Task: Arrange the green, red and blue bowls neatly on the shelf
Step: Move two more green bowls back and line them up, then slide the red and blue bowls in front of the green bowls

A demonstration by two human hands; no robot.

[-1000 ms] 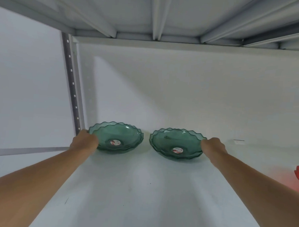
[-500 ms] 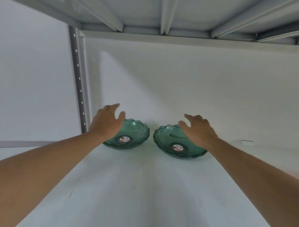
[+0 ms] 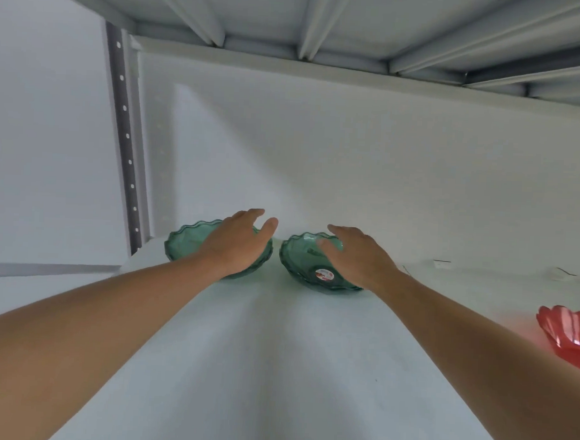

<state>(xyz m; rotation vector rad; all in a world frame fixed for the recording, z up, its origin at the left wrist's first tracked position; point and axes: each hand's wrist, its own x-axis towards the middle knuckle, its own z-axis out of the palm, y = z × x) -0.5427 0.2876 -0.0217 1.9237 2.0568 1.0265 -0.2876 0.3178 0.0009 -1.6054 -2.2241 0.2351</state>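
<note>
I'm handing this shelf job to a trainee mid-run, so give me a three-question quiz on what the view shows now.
1. True or false: the left hand is gripping the left green bowl by its rim.
2. Which coloured bowl sits at the far right edge? A) blue B) red C) yellow
3. Fill in: the sticker lies inside the ____ green bowl.

Key:
1. False; its fingers are spread open above the bowl.
2. B, the red bowl.
3. Right: the right green bowl, beneath the open right hand.

Soft, even, dimmish light w/ a pale cast; faint arm shadows on shelf [image 3: 275, 369]. Wide-angle bending at edges, slight motion blur, hazy overall.
</note>
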